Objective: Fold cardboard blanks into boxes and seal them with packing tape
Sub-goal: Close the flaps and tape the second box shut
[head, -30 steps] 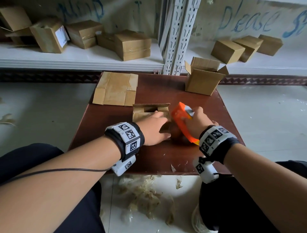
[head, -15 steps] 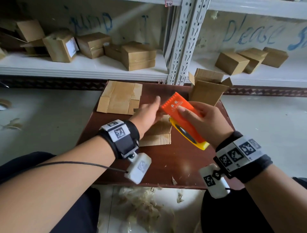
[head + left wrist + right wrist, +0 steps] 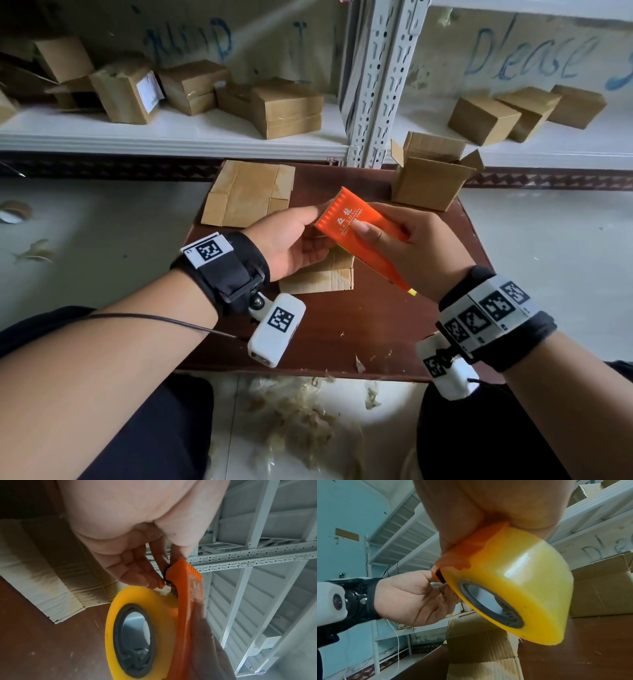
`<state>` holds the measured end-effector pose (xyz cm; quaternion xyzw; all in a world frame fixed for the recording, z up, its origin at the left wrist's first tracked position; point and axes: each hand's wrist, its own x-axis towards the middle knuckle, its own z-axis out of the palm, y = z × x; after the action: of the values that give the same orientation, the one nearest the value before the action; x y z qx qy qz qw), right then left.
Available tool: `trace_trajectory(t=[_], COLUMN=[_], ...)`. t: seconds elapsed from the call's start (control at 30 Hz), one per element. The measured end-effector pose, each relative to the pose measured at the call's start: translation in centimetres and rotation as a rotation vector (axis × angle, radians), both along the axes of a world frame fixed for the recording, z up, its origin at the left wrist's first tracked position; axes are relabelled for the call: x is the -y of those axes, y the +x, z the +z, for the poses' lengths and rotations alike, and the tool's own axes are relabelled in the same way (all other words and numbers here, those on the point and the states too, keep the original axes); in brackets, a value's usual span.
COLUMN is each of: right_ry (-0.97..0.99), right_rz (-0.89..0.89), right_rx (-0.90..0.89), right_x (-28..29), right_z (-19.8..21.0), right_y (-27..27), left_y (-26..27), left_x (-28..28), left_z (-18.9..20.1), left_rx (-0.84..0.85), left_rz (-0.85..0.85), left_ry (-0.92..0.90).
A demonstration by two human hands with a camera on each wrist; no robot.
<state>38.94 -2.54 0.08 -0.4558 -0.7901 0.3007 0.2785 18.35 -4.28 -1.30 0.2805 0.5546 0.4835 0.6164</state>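
Observation:
My right hand (image 3: 383, 238) grips an orange tape dispenser (image 3: 346, 219) with a yellow tape roll (image 3: 513, 581), held above the brown table (image 3: 376, 329). The left hand (image 3: 317, 228) reaches to the dispenser's toothed end. Its thumb lies on top and its fingers (image 3: 150, 578) curl underneath, pinching the tape end at the cutter. Below both hands a small cardboard box (image 3: 325, 279) lies on the table, partly hidden by the left hand. A flat cardboard blank (image 3: 246, 195) lies at the table's far left.
An open-topped box (image 3: 428, 178) stands at the table's far right corner. White metal shelves (image 3: 171, 137) behind hold several closed boxes (image 3: 287, 106). Tape scraps (image 3: 294, 418) litter the floor at the near table edge.
Both hands rose from the box on the table. The right hand lifted the dispenser and tilted it; the left hand left the box and took hold at the cutter end.

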Motion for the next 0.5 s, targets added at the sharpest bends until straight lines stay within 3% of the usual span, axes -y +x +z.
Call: trace_trajectory(t=[0.17,0.5], right_ry=[0.008,-0.022], right_rz=[-0.018,-0.024], right_rx=[0.027,0.03], right_x=[0.3,1.3], right_z=[-0.5,-0.4], right_y=[-0.4,-1.2], left_y=[-0.7,-1.1], left_x=[-0.2,0.4], left_z=[-0.6,-0.6], left_rx=[-0.02,-0.056], left_rz=[0.095,0.066], left_ry=[0.024,0.011])
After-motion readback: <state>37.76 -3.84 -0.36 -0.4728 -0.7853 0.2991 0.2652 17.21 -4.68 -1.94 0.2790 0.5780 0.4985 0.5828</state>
